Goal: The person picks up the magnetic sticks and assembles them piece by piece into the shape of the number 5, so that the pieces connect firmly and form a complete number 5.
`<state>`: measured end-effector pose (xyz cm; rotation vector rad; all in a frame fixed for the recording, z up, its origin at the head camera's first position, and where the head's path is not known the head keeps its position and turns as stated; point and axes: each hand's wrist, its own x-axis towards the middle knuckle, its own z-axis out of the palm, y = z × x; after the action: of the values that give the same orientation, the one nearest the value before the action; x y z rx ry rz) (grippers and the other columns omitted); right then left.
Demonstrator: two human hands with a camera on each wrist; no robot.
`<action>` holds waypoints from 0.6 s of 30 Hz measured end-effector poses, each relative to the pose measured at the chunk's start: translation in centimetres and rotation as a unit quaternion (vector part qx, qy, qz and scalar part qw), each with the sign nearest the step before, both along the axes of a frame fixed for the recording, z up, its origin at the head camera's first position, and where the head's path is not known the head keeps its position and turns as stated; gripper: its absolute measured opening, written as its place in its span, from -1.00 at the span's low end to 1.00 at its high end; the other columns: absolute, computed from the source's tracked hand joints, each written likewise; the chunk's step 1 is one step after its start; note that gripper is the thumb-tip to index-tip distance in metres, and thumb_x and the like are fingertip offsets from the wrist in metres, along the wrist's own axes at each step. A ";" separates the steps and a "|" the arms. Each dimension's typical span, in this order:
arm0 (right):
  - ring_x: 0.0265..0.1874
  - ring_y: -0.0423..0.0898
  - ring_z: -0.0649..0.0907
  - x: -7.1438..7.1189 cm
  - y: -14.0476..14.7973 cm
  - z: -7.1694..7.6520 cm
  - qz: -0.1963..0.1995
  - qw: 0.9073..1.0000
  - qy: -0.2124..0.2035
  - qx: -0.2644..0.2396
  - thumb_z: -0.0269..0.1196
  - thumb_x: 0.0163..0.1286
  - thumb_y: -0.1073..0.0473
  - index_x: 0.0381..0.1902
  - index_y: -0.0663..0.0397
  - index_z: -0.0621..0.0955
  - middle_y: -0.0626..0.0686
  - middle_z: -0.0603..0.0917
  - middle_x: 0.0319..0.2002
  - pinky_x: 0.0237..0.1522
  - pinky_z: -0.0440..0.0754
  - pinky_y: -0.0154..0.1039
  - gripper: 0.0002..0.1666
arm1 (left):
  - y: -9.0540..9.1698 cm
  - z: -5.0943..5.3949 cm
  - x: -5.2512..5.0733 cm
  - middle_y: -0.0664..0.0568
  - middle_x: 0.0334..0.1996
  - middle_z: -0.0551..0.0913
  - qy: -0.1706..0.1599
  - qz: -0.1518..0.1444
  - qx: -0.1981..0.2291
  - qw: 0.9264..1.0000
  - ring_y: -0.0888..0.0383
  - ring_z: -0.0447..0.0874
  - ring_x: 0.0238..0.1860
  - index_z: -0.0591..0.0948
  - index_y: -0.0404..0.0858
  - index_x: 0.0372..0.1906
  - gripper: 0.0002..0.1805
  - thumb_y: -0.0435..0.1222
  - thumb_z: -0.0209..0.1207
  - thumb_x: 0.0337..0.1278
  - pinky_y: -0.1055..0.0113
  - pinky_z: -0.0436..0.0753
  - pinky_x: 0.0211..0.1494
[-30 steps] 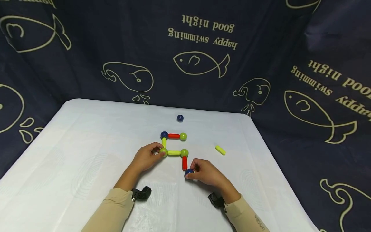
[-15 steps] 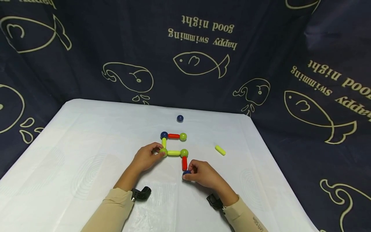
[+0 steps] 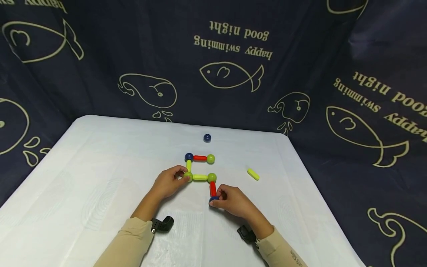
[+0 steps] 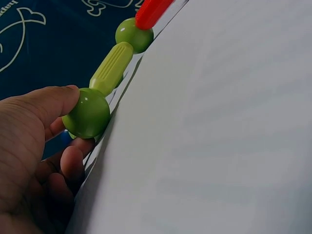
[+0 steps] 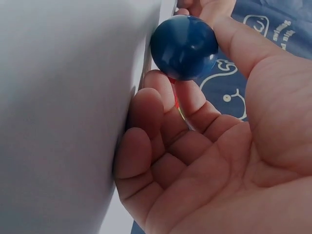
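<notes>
A chain of magnetic balls and rods lies on the white table. With thumb and fingers, my left hand (image 3: 168, 181) pinches the green corner ball (image 4: 87, 113). From it, one lime rod (image 3: 189, 165) leads to a blue ball (image 3: 189, 157), a red rod (image 3: 200, 158) and an end green ball (image 3: 211, 159). Another lime rod (image 3: 200, 177) runs right to a second green ball (image 3: 211, 178), where a red rod (image 3: 212, 188) points toward me. My right hand (image 3: 235, 200) pinches a dark blue ball (image 5: 184, 47) at that rod's near end; fingers partly hide the contact.
A loose blue ball (image 3: 207, 138) lies beyond the chain, near the table's far edge. Off to the right is a loose lime rod (image 3: 253, 174). A dark curtain (image 3: 233, 104) with fish drawings hangs behind the white table (image 3: 100, 159).
My right hand has brought its blue ball slightly left, up against the near end of the lower red rod, which has swung a little. My left hand keeps its pinch on the green ball.
</notes>
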<state>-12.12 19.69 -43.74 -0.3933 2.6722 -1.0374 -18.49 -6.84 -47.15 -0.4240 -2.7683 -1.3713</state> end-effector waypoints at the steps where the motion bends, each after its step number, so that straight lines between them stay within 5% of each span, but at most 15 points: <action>1: -0.49 -0.19 0.44 0.0 0.0 0.0 0.000 1.000 0.000 0.000 0.47 0.19 -0.08 -0.35 -0.03 0.52 -0.13 0.46 -0.51 -0.49 0.31 -0.33 -0.62 | 0.0 0.0 0.0 0.13 -0.25 0.68 0.000 0.000 0.000 1.000 0.21 0.52 -0.35 0.67 -0.09 -0.04 -0.72 -0.10 0.34 0.18 0.24 0.46 -0.26; 18: -0.47 -0.22 0.43 0.1 0.0 -0.1 0.038 0.999 0.006 -0.011 0.45 0.24 -0.03 -0.28 -0.07 0.51 -0.16 0.46 -0.46 -0.48 0.31 -0.35 -0.67 | 0.1 -0.1 0.1 0.14 -0.28 0.68 0.008 0.003 0.009 1.000 0.22 0.51 -0.38 0.67 -0.09 -0.07 -0.74 -0.12 0.35 0.17 0.24 0.46 -0.27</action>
<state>-12.07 19.72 -43.81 -0.5033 2.6352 -1.0458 -18.40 -6.77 -47.23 -0.4252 -2.7396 -1.3844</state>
